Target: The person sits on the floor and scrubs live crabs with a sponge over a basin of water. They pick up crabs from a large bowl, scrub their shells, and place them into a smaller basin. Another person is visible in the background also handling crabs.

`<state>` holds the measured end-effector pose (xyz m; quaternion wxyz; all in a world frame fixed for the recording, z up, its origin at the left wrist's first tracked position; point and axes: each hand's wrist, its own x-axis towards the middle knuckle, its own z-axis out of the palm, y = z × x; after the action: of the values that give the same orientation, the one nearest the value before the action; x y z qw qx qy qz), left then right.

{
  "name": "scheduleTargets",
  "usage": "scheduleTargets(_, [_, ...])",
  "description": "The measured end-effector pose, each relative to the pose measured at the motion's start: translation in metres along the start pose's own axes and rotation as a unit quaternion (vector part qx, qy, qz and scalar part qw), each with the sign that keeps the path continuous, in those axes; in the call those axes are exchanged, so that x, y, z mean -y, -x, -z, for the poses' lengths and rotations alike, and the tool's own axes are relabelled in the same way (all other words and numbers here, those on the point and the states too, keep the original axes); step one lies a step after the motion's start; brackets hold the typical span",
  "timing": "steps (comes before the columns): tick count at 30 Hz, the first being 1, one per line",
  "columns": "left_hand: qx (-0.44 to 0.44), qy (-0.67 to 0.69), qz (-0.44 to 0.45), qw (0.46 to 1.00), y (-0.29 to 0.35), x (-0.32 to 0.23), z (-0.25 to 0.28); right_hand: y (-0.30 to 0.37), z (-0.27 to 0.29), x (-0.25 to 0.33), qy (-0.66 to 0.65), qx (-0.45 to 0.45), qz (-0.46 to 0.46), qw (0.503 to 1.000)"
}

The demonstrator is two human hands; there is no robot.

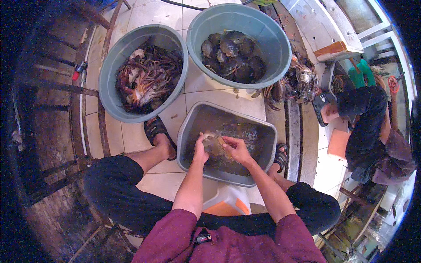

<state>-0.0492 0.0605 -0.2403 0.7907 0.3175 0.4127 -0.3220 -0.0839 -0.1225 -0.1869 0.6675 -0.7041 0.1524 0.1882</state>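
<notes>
A grey rectangular basin of murky brown water stands between my feet. Over its water, my left hand is closed on a pale crab piece, whose exact part is hard to make out. My right hand meets it from the right, fingers pinched round a small tan, stick-like tool pressed close to the crab piece. That tool may be a brush; its working end is blurred against the water.
Beyond the basin stand a round tub of crab legs and bodies and another tub of dark crab shells in water. More crab parts heap on planks at the right. Another person's leg is at far right. A white-orange container sits below the basin.
</notes>
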Motion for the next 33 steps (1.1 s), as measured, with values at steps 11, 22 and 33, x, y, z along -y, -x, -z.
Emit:
scheduleTargets(11, [0.008, -0.063, -0.018, 0.998, -0.029, 0.001, 0.017, 0.002, 0.048, -0.029, 0.224, -0.240, 0.023, 0.944])
scheduleTargets(22, [0.113, -0.011, -0.072, 0.991, 0.002, -0.024, -0.017, 0.022, 0.020, 0.023, 0.317, -0.100, 0.050, 0.942])
scheduleTargets(33, [0.220, -0.076, -0.168, 0.958, 0.040, -0.057, -0.087, 0.026, 0.008, 0.084, 0.348, -0.157, 0.291, 0.877])
